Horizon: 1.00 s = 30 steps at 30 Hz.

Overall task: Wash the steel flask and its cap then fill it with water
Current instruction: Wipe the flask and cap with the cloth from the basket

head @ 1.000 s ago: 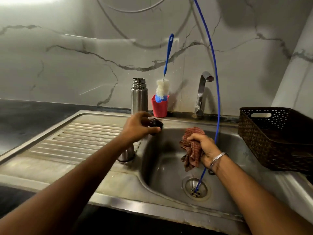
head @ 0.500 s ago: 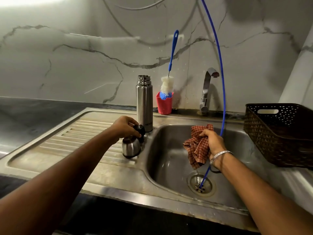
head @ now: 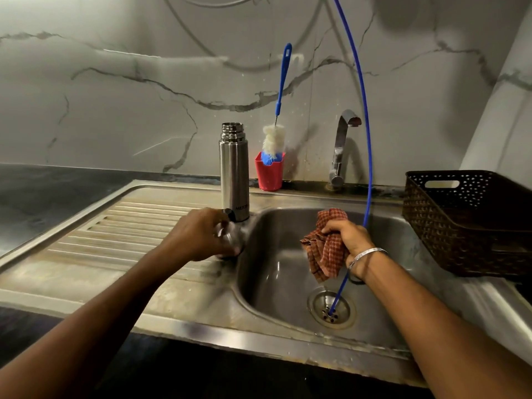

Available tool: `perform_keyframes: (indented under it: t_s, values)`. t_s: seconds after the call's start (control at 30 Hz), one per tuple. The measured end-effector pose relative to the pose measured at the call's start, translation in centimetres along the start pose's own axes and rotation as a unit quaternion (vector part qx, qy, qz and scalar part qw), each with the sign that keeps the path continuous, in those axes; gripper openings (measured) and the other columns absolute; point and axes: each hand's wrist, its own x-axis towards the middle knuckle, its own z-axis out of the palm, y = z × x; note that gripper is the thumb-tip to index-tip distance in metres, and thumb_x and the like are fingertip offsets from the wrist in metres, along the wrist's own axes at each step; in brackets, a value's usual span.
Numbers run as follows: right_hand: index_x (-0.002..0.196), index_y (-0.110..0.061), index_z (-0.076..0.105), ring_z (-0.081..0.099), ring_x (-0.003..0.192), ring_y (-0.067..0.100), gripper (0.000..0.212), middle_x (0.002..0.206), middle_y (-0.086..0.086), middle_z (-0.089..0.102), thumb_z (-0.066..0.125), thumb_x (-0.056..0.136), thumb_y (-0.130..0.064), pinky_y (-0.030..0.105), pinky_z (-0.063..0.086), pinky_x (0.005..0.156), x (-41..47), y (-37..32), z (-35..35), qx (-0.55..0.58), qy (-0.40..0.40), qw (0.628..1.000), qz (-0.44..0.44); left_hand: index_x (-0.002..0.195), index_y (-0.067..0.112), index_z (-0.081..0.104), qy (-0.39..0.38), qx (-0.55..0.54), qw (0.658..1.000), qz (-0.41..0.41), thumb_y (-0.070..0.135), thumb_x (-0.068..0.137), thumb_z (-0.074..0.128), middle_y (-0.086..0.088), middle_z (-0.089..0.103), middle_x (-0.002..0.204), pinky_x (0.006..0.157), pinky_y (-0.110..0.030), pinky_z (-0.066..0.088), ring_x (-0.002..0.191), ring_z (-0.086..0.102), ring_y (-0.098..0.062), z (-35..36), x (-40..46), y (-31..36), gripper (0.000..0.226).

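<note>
Sink (head: 288, 352) of stainless steel, with a ribbed draining board on its left, fills most of the view; we note a chrome tap (head: 341, 151) behind the basin and a dark perforated plastic basket (head: 466, 223) on the right rim. A thin blue hose (head: 365, 139) curves down from above into the drain. The tall cylindrical steel flask (head: 234, 174) stands upright and uncapped at the back corner of the draining board, just beside a small red plastic cup (head: 269, 175) holding a blue-handled bottle brush (head: 280, 96).

We see the left hand (head: 201, 236) curled over the rounded steel cap (head: 231, 240), which rests on the board at the basin edge, just in front of the flask; the finger detail is blurred. The right hand (head: 349, 240) grips a bunched red checked cloth (head: 325, 249) over the basin.

No water runs from the tap. We judge the task early: the cap is off, while washing, rinsing and filling appear still outstanding.
</note>
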Motion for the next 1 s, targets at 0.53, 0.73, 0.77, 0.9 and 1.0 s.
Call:
perform_keyframes:
  t_s: [0.53,0.73,0.77,0.9,1.0]
  values:
    - [0.101,-0.015,0.072,0.074,0.081,0.019,0.014,0.093,0.01,0.077,0.065,0.097,-0.026,0.029,0.057,0.068,-0.1,0.5,1.5,-0.219,-0.116,0.951,-0.186,0.114,0.004,0.071,-0.095,-0.651,0.752,-0.035,0.018,0.094,0.069,-0.013,0.075,0.098,0.063,-0.021,0.057,0.077,0.073,-0.012,12.2,8.3,8.4,0.025]
    - [0.099,-0.017,0.073,0.07,0.095,0.024,0.007,0.093,0.006,0.074,0.07,0.093,-0.018,0.045,0.054,0.096,0.8,0.8,1.0,-0.25,-0.181,0.941,-0.139,0.135,0.003,0.059,-0.088,-0.56,0.819,0.089,0.004,0.092,0.069,-0.014,0.074,0.102,0.076,-0.025,0.061,0.088,0.074,-0.017,10.8,7.7,6.6,0.044]
    - [0.101,-0.014,0.074,0.068,0.1,0.027,0.011,0.097,0.008,0.074,0.07,0.091,-0.013,0.047,0.051,0.102,0.9,0.6,0.9,-0.162,-0.2,0.96,-0.109,0.137,0.008,0.057,-0.083,-0.545,0.827,0.112,0.004,0.091,0.07,-0.014,0.074,0.103,0.079,-0.026,0.061,0.092,0.073,-0.019,10.6,7.9,6.3,0.048]
    - [0.11,-0.009,0.069,0.066,0.102,0.027,0.023,0.098,0.008,0.072,0.069,0.087,-0.002,0.048,0.05,0.103,0.5,0.5,0.8,-0.098,-0.231,0.965,-0.076,0.133,0.018,0.063,-0.06,-0.492,0.856,0.147,0.02,0.09,0.076,-0.019,0.075,0.106,0.088,-0.038,0.061,0.1,0.074,-0.029,11.1,7.5,6.2,0.045]
    - [0.115,-0.015,0.065,0.07,0.099,0.026,0.031,0.101,0.008,0.074,0.073,0.086,-0.009,0.049,0.057,0.092,0.1,0.0,0.7,-0.257,-0.191,0.936,-0.147,0.11,0.009,0.071,-0.035,-0.504,0.855,0.116,0.033,0.094,0.068,-0.014,0.077,0.093,0.072,-0.031,0.061,0.082,0.075,-0.019,11.3,7.0,7.2,0.029]
